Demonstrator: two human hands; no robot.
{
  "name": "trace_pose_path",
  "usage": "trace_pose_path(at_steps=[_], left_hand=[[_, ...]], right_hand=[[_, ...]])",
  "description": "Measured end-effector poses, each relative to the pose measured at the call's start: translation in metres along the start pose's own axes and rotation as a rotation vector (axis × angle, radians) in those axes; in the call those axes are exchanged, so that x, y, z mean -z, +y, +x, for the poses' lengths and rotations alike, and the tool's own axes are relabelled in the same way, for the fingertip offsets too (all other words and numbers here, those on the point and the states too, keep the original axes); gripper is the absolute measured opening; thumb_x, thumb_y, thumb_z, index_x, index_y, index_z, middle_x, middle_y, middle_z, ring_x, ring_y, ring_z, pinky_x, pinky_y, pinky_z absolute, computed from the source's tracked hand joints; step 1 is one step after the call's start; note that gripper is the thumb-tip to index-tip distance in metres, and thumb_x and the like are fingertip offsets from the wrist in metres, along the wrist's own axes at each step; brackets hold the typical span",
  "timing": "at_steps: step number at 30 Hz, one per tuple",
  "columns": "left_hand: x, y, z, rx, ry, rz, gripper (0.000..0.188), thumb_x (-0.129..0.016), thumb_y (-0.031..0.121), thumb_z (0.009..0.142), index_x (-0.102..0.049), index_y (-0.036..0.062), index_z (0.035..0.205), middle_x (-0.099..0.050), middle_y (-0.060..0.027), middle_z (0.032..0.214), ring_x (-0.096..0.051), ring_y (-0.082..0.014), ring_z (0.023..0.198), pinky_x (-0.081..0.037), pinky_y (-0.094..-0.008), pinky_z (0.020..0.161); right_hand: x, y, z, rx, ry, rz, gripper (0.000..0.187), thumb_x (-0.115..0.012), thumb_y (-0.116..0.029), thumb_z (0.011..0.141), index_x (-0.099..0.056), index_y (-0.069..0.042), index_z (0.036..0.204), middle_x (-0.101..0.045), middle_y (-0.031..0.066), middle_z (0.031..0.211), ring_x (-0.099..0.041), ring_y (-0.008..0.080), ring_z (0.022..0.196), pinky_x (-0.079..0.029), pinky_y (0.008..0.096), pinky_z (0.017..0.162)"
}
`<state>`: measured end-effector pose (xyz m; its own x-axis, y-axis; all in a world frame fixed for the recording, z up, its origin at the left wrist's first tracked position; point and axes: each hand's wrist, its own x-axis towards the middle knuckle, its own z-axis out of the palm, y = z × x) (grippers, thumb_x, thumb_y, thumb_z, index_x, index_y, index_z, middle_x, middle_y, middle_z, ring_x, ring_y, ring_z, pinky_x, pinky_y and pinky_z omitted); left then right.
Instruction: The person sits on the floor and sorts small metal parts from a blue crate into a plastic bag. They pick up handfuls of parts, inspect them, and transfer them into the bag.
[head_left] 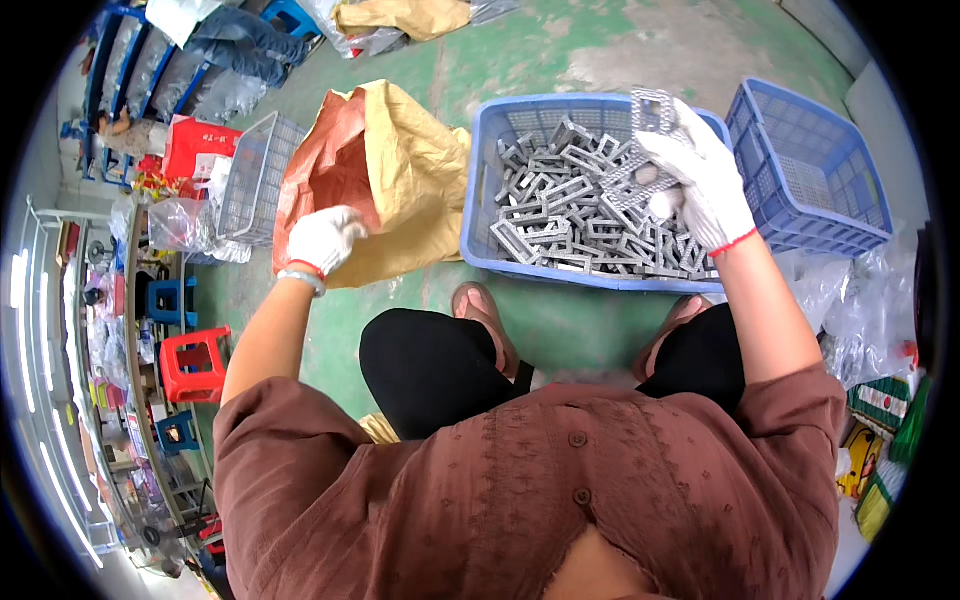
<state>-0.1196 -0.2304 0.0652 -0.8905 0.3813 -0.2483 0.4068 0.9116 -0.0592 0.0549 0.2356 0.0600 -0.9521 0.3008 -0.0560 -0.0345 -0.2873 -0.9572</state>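
One brown shirt [480,480] fills the near side; just beyond it, two black trouser legs [425,365] spread wide, with sandals [490,325] on the green floor [565,340]; a red stool [195,365] stands well to the left; both hands wear white gloves and are well apart; the left hand [325,238] hangs at the near left side of a yellow sack [415,190], its fingers curled, and I cannot tell whether they grip anything; the sack gapes, showing an orange inside; the right hand [695,180] is closed on a few grey frames [652,112], their exact number unclear, above the right part of a blue crate [575,279]; that crate holds a jumbled heap of similar loose frames [570,195]; a second blue crate [800,238] stands just to its right; left of the sack is a mesh crate [262,190]; farther left lies a red bag [198,150]; at the far side, a tan sheet [405,17] lies on the floor.
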Motion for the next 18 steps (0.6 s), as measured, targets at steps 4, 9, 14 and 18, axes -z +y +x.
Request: trace_pose_path(at_steps=[4,9,14,18], left_hand=[[0.057,0.019,0.047,0.154,0.434,-0.224,0.017,-0.061,0.031,0.087,-0.075,0.0222,0.084,-0.073,-0.0033,0.093,-0.07,-0.0256,0.088,-0.053,-0.0364,0.084],[0.104,0.055,0.101,-0.088,0.553,-0.084,0.017,-0.063,0.025,0.084,-0.077,0.0189,0.093,-0.075,-0.0054,0.096,-0.07,-0.0236,0.091,-0.052,-0.0337,0.082],[0.11,0.1,0.098,-0.015,0.376,0.122,0.047,-0.069,0.04,0.076,-0.071,0.0169,0.117,-0.071,-0.0127,0.112,-0.067,-0.0309,0.108,-0.052,-0.0383,0.092],[0.11,0.191,0.035,-0.42,0.806,-0.013,0.062,-0.079,0.021,0.078,-0.058,0.0005,0.133,-0.064,-0.0208,0.126,-0.062,-0.0362,0.117,-0.048,-0.0404,0.101]], right_hand=[[0.01,0.012,0.004,-0.009,0.027,-0.029,0.059,-0.073,-0.016,0.089,-0.051,-0.006,0.142,-0.065,0.0036,0.097,-0.063,0.0099,0.068,-0.045,0.0195,0.039],[0.012,0.005,0.0,-0.025,-0.009,0.008,0.052,-0.073,-0.01,0.087,-0.055,-0.004,0.136,-0.067,0.0058,0.099,-0.062,0.0096,0.067,-0.045,0.0213,0.04],[0.023,0.002,-0.005,-0.045,-0.125,0.245,0.043,-0.067,-0.009,0.092,-0.054,-0.005,0.133,-0.062,0.0035,0.093,-0.062,0.0104,0.066,-0.046,0.0226,0.039],[0.032,0.009,-0.003,-0.065,-0.218,0.413,0.035,-0.066,-0.013,0.094,-0.056,-0.007,0.127,-0.062,0.0027,0.091,-0.062,0.011,0.067,-0.044,0.0233,0.04]])
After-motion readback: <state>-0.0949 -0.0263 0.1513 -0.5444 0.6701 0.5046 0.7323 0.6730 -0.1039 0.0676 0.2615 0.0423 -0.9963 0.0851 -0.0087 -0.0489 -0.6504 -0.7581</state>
